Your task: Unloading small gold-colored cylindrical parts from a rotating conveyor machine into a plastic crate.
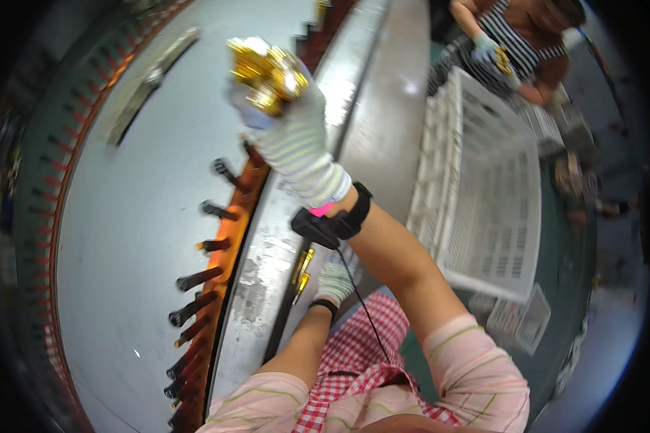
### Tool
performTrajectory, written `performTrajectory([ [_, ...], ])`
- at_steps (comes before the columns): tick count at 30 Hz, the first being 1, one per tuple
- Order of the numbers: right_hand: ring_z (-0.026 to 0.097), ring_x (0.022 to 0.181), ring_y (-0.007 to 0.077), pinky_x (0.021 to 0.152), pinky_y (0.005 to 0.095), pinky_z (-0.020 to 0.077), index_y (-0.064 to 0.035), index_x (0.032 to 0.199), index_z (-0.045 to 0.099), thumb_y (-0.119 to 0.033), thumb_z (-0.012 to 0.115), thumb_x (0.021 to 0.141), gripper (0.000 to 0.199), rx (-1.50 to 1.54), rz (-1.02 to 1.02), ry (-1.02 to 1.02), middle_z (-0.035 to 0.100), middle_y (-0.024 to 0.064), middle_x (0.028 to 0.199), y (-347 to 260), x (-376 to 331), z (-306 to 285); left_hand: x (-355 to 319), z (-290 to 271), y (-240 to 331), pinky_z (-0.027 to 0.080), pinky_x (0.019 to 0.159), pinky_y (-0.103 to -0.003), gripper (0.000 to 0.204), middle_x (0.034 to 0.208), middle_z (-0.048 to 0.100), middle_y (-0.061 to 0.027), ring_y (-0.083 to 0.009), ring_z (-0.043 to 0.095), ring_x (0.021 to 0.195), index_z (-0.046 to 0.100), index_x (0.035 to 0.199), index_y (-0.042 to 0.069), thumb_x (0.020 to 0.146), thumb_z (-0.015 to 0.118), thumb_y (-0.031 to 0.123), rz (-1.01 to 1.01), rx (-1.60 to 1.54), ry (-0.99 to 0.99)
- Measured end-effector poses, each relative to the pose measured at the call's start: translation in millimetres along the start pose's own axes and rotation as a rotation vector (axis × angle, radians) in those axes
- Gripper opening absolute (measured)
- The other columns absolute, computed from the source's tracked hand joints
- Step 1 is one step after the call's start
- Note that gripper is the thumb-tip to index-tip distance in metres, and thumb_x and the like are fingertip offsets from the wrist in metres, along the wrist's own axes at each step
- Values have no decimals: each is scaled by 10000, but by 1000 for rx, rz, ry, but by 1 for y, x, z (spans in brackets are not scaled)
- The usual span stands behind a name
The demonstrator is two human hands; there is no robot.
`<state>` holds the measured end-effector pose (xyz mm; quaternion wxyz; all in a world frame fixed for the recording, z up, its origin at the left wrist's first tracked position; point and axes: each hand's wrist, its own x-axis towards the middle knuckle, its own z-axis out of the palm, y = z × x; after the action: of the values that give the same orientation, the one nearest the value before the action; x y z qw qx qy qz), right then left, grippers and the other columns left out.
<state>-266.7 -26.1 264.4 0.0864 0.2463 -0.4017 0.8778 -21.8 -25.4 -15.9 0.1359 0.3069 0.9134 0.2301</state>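
Note:
My right hand [292, 141], in a striped knit glove, is stretched far forward and closed around a cluster of shiny gold-coloured pieces [267, 76]. Motion blurs the cluster, so its exact kind is unclear. Below the raised right forearm, my gloved left hand [334, 283] is low beside the metal bench edge, close to my apron. Its fingers are too small and partly covered to read. Just left of it, slim gold pieces [302, 278] lie along the dark gap in the bench.
An orange rail [227, 242] with several dark pegs runs along a pale grey surface [137, 238]. A blurred metal bar [152, 83] is over that surface. White plastic crates [495, 187] stand at right. Beyond them, a co-worker's gloved hands [495, 58] hold gold pieces.

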Motion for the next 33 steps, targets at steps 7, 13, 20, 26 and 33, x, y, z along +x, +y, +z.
performTrajectory([
  [7, 646, 812, 197, 710, 296, 534, -33, 1146, 531, -47, 749, 714, 484, -1023, -508, -64, 648, 108, 932, -169, -58, -35, 3, -16, 8, 242, 1065, -524, 530, 1291, 482, -181, -364, 407, 1226, 526, 1200, 33, 740, 611, 281, 139, 93, 249],
  [13, 619, 890, 123, 803, 282, 492, -15, 1163, 572, -219, 756, 763, 485, -1432, 410, 305, 673, 69, 965, -290, -191, -239, 15, -14, 24, 228, 1080, -507, 527, 1317, 470, -169, -350, 422, 1227, 520, 1227, 37, 764, 593, 278, 157, 151, 194],
  [20, 634, 873, 305, 767, 400, 489, -95, 1073, 614, -110, 691, 702, 379, -1695, 1434, -348, 671, 120, 920, -278, -304, -348, 18, -16, 34, 253, 1046, -513, 490, 1267, 481, -172, -358, 413, 1204, 517, 1187, 32, 758, 597, 255, 141, 186, 150],
  [26, 629, 922, 312, 759, 399, 503, -73, 1060, 639, -110, 660, 708, 355, -1565, 1748, -734, 663, 136, 980, -222, -368, -402, 27, -14, 37, 249, 1045, -524, 491, 1276, 474, -172, -360, 408, 1204, 507, 1197, 36, 765, 576, 260, 122, 176, 113],
  [33, 629, 968, 299, 814, 402, 498, -134, 1122, 636, -115, 544, 852, 285, -1598, 1782, -674, 650, 112, 1089, -194, -414, -428, 32, -12, 37, 249, 1047, -529, 503, 1279, 468, -173, -358, 415, 1193, 505, 1204, 43, 758, 568, 268, 95, 191, 57],
])
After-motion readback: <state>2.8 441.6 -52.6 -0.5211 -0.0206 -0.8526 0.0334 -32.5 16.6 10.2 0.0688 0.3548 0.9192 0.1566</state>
